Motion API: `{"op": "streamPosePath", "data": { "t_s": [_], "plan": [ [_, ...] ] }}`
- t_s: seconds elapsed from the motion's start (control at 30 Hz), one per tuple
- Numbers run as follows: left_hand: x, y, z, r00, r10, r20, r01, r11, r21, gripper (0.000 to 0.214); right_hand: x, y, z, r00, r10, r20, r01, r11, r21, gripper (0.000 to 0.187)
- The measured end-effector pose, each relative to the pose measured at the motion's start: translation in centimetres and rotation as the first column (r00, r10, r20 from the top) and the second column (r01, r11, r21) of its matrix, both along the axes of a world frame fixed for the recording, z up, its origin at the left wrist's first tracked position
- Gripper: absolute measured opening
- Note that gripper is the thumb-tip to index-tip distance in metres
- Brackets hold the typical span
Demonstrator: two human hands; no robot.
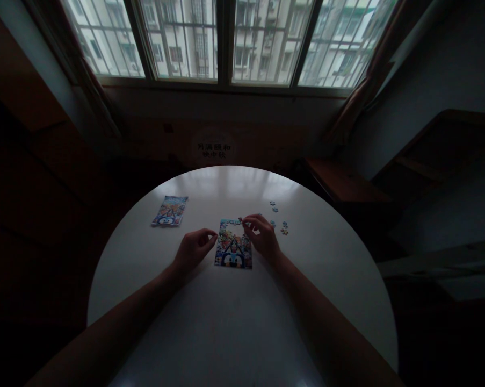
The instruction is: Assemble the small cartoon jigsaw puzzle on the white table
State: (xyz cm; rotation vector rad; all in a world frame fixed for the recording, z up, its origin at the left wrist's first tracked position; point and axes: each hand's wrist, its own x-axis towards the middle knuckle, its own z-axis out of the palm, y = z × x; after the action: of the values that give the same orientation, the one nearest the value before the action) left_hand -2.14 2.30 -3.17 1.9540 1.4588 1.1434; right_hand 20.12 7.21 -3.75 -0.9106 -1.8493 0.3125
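A jigsaw puzzle [233, 248], mostly assembled, lies flat on the round white table. Its picture has a blue cartoon character at the bottom, and a pale gap shows in its upper part. My right hand [262, 235] is at its upper right, thumb and index finger closed on a small puzzle piece [240, 220]. At the left edge of the puzzle is my left hand [194, 248], its thumb and forefinger pinched together; whether anything small is between them cannot be made out. Several loose puzzle pieces [284, 231] lie to the right, beyond my right hand.
A picture packet or sheet [170, 209] with a matching design lies at the table's left. The round white table [226, 333] has a curved far edge before a barred window [222, 43]. A dark wooden bench or cabinet [342, 180] stands at the right.
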Motion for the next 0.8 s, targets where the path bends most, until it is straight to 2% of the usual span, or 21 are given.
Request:
{"op": "streamPosePath", "data": {
  "t_s": [0.13, 0.37, 0.5, 0.67, 0.8],
  "plan": [
    [0.1, -0.1, -0.1, 1.0, -0.008, -0.01, 0.008, 1.0, -0.001, 0.024, 0.5, 0.5, 0.2, 0.99, -0.087, -0.11, 0.079, 0.994, -0.074, 0.01],
    [0.1, -0.2, 0.2, 0.999, -0.015, -0.035, 0.015, 1.0, -0.001, 0.026, 0.5, 0.7, -0.1, 0.983, -0.111, -0.147, 0.082, 0.979, -0.188, 0.011],
    [0.1, -0.2, 0.2, 0.998, -0.022, -0.056, 0.02, 0.999, -0.038, 0.026, 0.4, 1.0, -0.8, 0.996, -0.052, -0.068, 0.035, 0.972, -0.231, 0.009],
    [0.1, -0.1, 0.0, 0.995, -0.027, -0.094, 0.022, 0.998, -0.06, 0.027, 0.2, 0.9, -1.3, 0.99, 0.072, 0.121, -0.054, 0.988, -0.145, 0.007],
    [0.0, -0.1, -0.1, 0.995, -0.029, -0.096, 0.025, 0.999, -0.047, 0.027, 0.2, 0.7, -1.2, 0.961, 0.141, 0.24, -0.112, 0.985, -0.13, 0.006]
  ]
}}
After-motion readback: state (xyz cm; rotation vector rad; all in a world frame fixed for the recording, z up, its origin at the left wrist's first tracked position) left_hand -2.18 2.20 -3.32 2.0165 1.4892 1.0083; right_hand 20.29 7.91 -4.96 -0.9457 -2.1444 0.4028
